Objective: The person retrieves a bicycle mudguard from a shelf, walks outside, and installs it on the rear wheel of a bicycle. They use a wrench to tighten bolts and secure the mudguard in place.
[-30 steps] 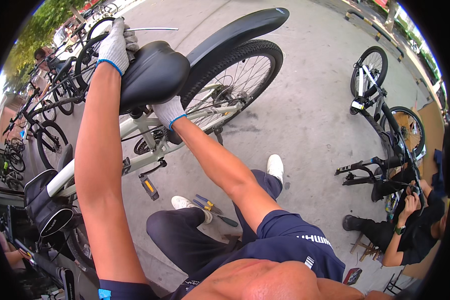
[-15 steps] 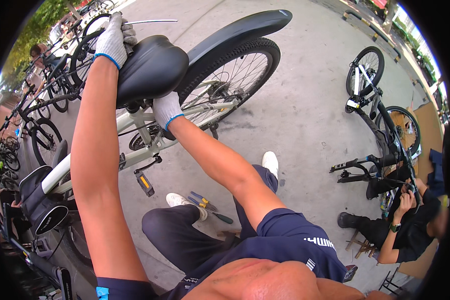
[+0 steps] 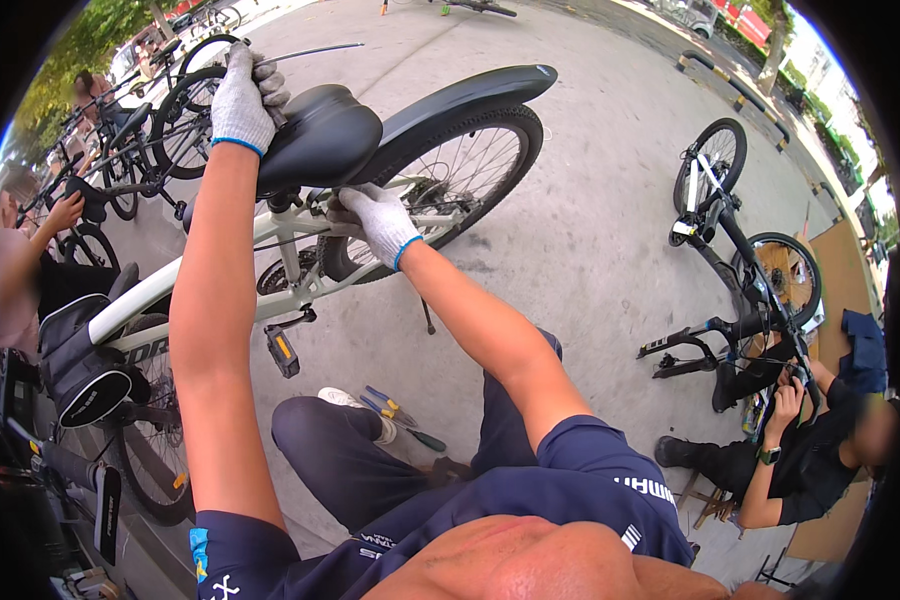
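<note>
My left hand point(image 3: 244, 102), in a white knit glove, is closed beside the black saddle point(image 3: 322, 135). A thin metal rod point(image 3: 315, 50) sticks out of its grip to the right, above the saddle. Below the saddle, my gloved right hand point(image 3: 378, 218) has its fingers curled in by the rear of the white bicycle frame point(image 3: 240, 245), close to the rear wheel point(image 3: 470, 165). What those fingertips pinch is hidden. A long black mudguard point(image 3: 470, 97) arches over that wheel.
Pliers point(image 3: 390, 408) and a green-handled tool point(image 3: 427, 439) lie by my shoe point(image 3: 355, 408). A pedal point(image 3: 282, 350) juts toward me. At right, a person point(image 3: 820, 460) works at an upturned bicycle point(image 3: 740, 240). Another person point(image 3: 15, 270) is at left, with several parked bicycles beyond.
My right hand has come out from under the saddle, moving right. The left still grips the rod. The view has shifted slightly, and a person now shows at the left edge.
</note>
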A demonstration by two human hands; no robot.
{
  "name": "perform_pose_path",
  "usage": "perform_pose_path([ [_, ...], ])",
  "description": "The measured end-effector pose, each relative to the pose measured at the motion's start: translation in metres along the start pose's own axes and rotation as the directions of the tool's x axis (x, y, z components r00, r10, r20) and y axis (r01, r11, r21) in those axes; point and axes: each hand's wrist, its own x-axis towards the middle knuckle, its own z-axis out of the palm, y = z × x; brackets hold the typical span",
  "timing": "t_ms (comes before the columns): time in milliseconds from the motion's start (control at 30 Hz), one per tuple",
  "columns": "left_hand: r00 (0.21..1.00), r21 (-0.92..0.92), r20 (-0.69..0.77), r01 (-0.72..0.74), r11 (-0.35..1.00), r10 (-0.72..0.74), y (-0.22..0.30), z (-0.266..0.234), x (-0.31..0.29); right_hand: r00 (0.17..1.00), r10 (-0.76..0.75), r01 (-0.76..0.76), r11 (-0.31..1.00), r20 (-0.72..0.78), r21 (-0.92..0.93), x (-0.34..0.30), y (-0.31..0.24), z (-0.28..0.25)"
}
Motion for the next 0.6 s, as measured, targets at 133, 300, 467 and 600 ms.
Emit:
perform_pose_path([
  [133,0.958,0.023,0.278,0.064,0.998,-0.068,-0.003,-0.002,-0.092,0.970,0.206,-0.187,0.972,0.129,-0.140,-0.028,-0.041,-0.033],
  [300,0.921,0.460,-0.129,0.384,0.800,-0.368,-0.082,-0.017,-0.192,0.833,0.309,-0.109,0.905,0.459,-0.411,-0.068,-0.076,-0.055],
  [467,0.920,0.518,-0.257,0.389,0.762,-0.295,-0.143,-0.058,-0.212,0.946,0.218,0.126,0.438,0.241,-0.890,-0.086,-0.057,-0.043],
  [600,0.856,0.406,-0.215,0.516,0.755,-0.469,-0.165,-0.107,-0.215,0.971,-0.109,0.237,0.277,0.215,-0.931,-0.077,-0.056,-0.052],
])
